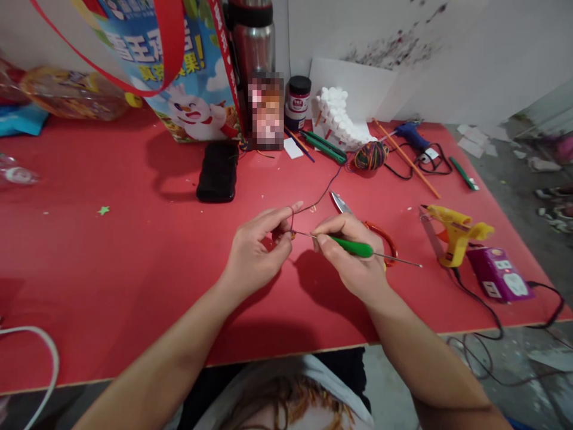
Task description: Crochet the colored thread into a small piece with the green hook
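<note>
My right hand (351, 251) is closed around the green handle of a crochet hook (358, 247), whose thin metal shafts stick out at both ends. The hook's left tip reaches the small piece of crochet (293, 235) pinched in my left hand (259, 245); most of that piece is hidden by the fingers. Dark yarn (329, 190) loops over my left index finger and runs back to a multicoloured yarn ball (371, 156). Partly under my right hand lie scissors (384, 236) with orange handles.
On the red table (156, 286) stand a yellow glue gun (459, 230) and a purple power box (499, 273) at right. Farther back are a black phone (218, 172), a green cutter (323, 147), a blue glue gun (412, 136), a jar (298, 103) and a large bag (192, 71).
</note>
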Available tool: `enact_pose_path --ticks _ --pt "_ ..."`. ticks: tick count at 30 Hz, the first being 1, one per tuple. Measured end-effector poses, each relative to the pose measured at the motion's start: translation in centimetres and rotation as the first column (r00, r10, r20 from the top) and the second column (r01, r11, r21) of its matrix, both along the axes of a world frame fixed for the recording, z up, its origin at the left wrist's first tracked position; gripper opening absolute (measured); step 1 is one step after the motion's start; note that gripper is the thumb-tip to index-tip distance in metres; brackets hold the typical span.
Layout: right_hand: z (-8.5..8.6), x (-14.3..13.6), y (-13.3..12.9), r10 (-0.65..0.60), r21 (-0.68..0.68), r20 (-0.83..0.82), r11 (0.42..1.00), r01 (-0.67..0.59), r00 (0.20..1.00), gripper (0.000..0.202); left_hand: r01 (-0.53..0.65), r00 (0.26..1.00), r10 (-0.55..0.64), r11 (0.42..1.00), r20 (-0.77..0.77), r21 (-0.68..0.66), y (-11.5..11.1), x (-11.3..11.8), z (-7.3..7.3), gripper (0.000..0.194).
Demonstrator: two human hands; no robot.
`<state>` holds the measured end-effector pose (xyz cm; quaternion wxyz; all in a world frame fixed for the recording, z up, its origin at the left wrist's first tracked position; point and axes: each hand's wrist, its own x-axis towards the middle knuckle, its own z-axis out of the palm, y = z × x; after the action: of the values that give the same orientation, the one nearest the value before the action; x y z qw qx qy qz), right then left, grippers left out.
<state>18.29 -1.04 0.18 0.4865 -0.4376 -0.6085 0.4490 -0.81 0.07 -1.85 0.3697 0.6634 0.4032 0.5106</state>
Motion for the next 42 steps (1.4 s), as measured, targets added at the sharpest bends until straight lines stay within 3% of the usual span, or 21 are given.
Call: enact_pose_path --ticks 7,11,15,21,31,37,42 --pt "-0.4 0.7 1.1 0.080 -0.174 -0.276 0.976 -0.132 0.958 0.006 0.106 0.994 -0.106 0.994 -0.008 0.016 0.2 -0.4 0.8 0.051" --pt "0.0 0.9 1.8 0.110 -0.282 -0.481 0.920 -0.272 0.870 0.006 0.191 0.976 -0.182 0.979 0.115 -0.071 0.3 -0.6 1.1 0.053" --pt "0.3 0.9 1.9 0.112 -0.298 -0.576 0.894 -0.335 0.810 0.006 0.226 0.942 -0.167 0.957 0.292 -0.183 0.2 -0.5 1.1 0.052" --pt "-0.1 0.6 1.6 0.157 -0.269 -0.632 0.874 -0.405 0.759 0.006 0.289 0.871 -0.149 0.925 0.467 -0.245 0.1 -0.2 0.9 0.050" --pt "0.3 0.1 1.3 0.078 -0.214 -0.563 0.948 -0.237 0.823 0.003 0.193 0.906 -0.101 0.963 0.410 -0.190 0.1 0.2 1.5 0.054" --pt "0.0 0.2 1.6 0.078 -0.251 -0.609 0.925 -0.285 0.789 0.003 0.173 0.924 -0.073 0.955 0.375 -0.241 -0.1 0.1 1.3 0.058" --pt "-0.7 -0.6 1.6 0.075 -0.258 -0.677 0.907 -0.332 0.732 0.004 0.228 0.855 -0.020 0.912 0.517 -0.342 -0.1 0.2 1.3 0.056"
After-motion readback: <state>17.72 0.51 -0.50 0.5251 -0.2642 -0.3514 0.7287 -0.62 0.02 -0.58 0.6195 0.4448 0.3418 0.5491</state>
